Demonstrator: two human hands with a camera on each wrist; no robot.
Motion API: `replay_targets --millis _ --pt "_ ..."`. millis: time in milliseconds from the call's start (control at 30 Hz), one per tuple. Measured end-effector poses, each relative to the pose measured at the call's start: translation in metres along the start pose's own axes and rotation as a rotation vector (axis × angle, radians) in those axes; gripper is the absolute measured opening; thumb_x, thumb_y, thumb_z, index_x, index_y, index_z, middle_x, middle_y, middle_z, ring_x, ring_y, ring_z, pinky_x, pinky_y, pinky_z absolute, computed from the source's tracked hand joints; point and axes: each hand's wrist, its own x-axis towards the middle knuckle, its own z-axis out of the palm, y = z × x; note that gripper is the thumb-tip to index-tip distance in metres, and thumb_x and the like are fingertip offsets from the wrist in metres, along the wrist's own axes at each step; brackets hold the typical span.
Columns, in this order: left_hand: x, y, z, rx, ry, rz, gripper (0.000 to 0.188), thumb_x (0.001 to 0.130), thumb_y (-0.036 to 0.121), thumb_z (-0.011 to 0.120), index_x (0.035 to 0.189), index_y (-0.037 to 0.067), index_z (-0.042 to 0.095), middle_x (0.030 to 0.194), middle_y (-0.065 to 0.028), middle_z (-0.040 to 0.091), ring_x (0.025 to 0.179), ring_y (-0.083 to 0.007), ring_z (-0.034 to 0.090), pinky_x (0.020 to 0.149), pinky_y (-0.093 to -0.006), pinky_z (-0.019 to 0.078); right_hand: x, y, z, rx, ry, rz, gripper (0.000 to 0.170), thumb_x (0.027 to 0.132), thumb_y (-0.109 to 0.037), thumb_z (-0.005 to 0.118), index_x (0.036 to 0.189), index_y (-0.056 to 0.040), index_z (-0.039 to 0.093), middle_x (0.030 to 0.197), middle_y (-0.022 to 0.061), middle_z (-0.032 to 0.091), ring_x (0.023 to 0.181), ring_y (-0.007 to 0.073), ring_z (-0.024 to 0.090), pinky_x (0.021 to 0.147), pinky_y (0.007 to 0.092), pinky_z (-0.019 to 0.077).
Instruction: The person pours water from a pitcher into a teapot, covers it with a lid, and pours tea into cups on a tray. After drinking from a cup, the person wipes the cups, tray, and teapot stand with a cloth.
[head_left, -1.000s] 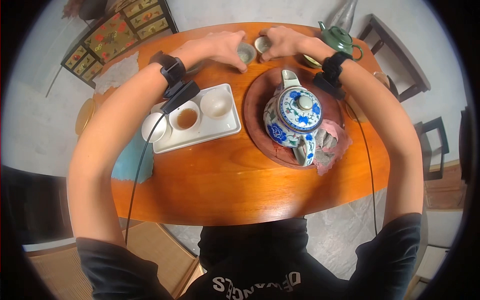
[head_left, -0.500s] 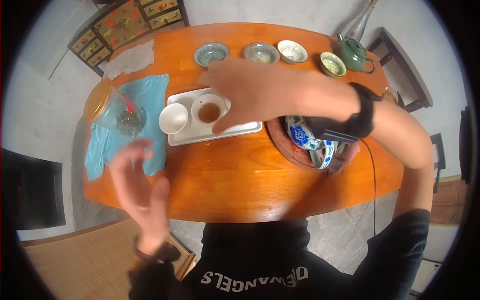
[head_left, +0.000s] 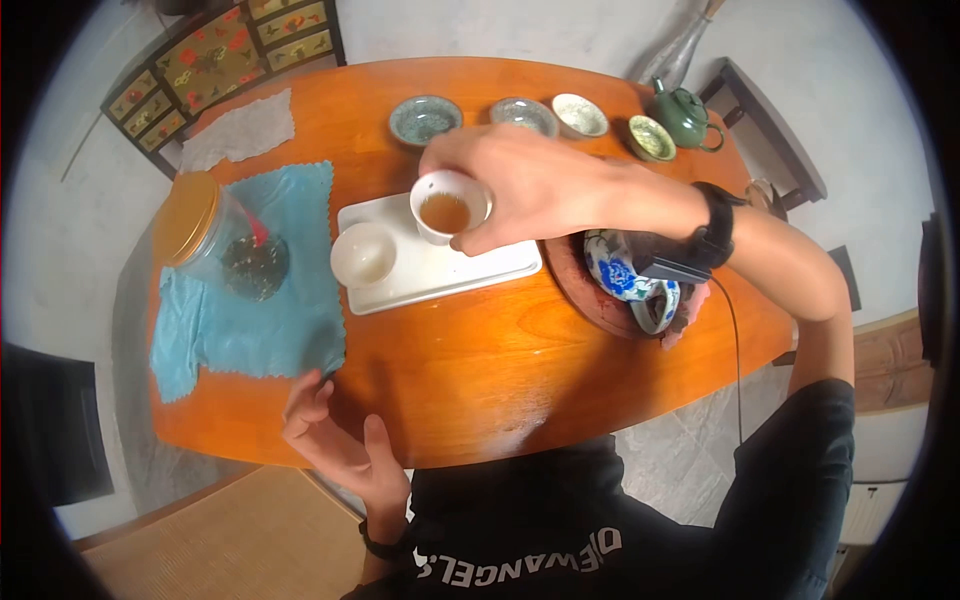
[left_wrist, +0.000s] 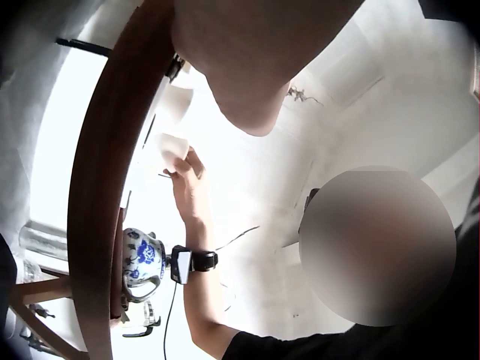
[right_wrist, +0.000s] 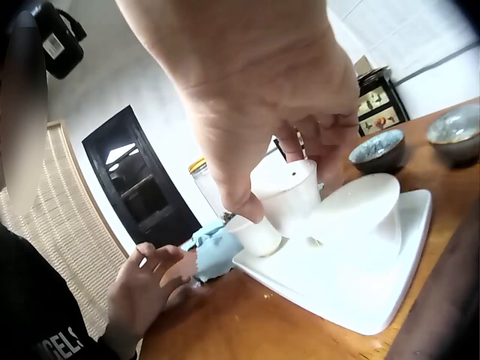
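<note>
lifting teacup [head_left: 430, 231] above white tray [head_left: 425, 275] | our right hand [head_left: 525, 188] now grips it | our left hand [head_left: 347, 445] relaxed, empty, nearside of tray | lift seems underway

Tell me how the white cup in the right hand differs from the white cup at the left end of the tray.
The held cup contains brown liquid; the other cup shows none. The right hand grips the held cup, while no hand grips the other cup, at the end of the white tray. Both are white with round, open mouths.
</note>
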Motion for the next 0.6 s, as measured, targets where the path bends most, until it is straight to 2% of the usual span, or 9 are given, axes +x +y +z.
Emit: replay_targets --millis 67,100,200,267,333,400,467,533,600 --pt "0.000 0.000 -0.001 -0.004 -0.032 0.007 0.043 0.091 0.012 0.066 0.126 0.008 0.042 0.143 -0.0213 0.046 0.136 -0.0322 0.043 0.111 -0.0469 0.0345 -0.013 -0.009 -0.021 0.086 0.095 0.101 0.054 0.071 -0.017 0.078 0.118 0.0036 0.062 0.110 0.0207 0.069 0.106 0.0346 0.068 0.094 0.0403 0.0540" --pt "0.000 0.000 -0.001 -0.012 -0.035 0.011 0.042 0.091 0.011 0.066 0.126 0.008 0.042 0.144 -0.0215 0.045 0.137 -0.0329 0.042 0.111 -0.0470 0.0341 -0.023 -0.006 -0.031 0.081 0.158 0.068 0.056 0.071 -0.015 0.077 0.122 0.0016 0.061 0.112 0.0171 0.070 0.110 0.0294 0.068 0.099 0.0383 0.0522" --pt "0.001 0.003 -0.001 -0.016 -0.072 0.028 0.043 0.091 0.012 0.066 0.126 0.008 0.042 0.144 -0.0214 0.045 0.137 -0.0339 0.042 0.111 -0.0470 0.0337 -0.064 -0.001 -0.061 0.151 0.310 0.125 0.056 0.073 -0.014 0.077 0.125 -0.0001 0.060 0.115 0.0125 0.069 0.111 0.0250 0.067 0.102 0.0378 0.0506" --pt "0.000 -0.001 -0.001 -0.044 -0.101 0.046 0.043 0.092 0.013 0.065 0.128 0.007 0.042 0.144 -0.0214 0.044 0.136 -0.0343 0.043 0.111 -0.0463 0.0338 -0.098 -0.001 -0.083 0.250 0.310 0.273 0.056 0.076 -0.010 0.075 0.128 -0.0024 0.057 0.120 0.0104 0.065 0.116 0.0201 0.063 0.105 0.0385 0.0492" --pt "0.000 -0.003 -0.001 0.044 -0.074 0.067 0.045 0.094 0.023 0.066 0.126 0.004 0.041 0.138 -0.0230 0.046 0.130 -0.0342 0.045 0.110 -0.0448 0.0353 -0.137 0.004 -0.101 0.235 0.391 0.351 0.058 0.076 -0.008 0.074 0.130 -0.0035 0.054 0.123 0.0087 0.063 0.116 0.0200 0.063 0.106 0.0381 0.0496" --pt "0.001 -0.004 -0.002 0.094 -0.099 0.060 0.045 0.094 0.024 0.066 0.126 0.004 0.041 0.138 -0.0228 0.046 0.131 -0.0342 0.044 0.110 -0.0445 0.0345 -0.176 0.014 -0.112 0.323 0.463 0.449 0.060 0.076 -0.005 0.072 0.132 -0.0033 0.051 0.123 0.0060 0.061 0.119 0.0194 0.060 0.103 0.0362 0.0508" --pt "0.003 -0.001 0.001 0.053 -0.104 0.059 0.041 0.094 0.022 0.066 0.123 0.004 0.043 0.133 -0.0215 0.049 0.127 -0.0338 0.047 0.110 -0.0450 0.0341 -0.215 0.022 -0.125 0.238 0.482 0.506 0.056 0.080 -0.014 0.074 0.131 -0.0020 0.054 0.123 0.0120 0.062 0.119 0.0225 0.063 0.104 0.0390 0.0523" --pt "0.004 -0.006 -0.001 -0.024 -0.105 0.114 0.044 0.094 0.018 0.076 0.126 0.008 0.048 0.129 -0.0170 0.053 0.110 -0.0281 0.054 0.104 -0.0412 0.0435 -0.248 0.029 -0.132 0.250 0.518 0.617 0.056 0.079 -0.013 0.072 0.132 -0.0044 0.055 0.122 0.0097 0.065 0.120 0.0195 0.061 0.102 0.0337 0.0492" --pt "0.007 -0.003 -0.001 -0.003 -0.122 0.143 0.043 0.094 0.017 0.075 0.125 0.007 0.047 0.126 -0.0172 0.054 0.107 -0.0279 0.055 0.100 -0.0407 0.0459 -0.280 0.042 -0.134 0.255 0.541 0.673 0.057 0.079 -0.015 0.069 0.134 -0.0051 0.056 0.122 0.0091 0.065 0.116 0.0176 0.061 0.096 0.0312 0.0504"
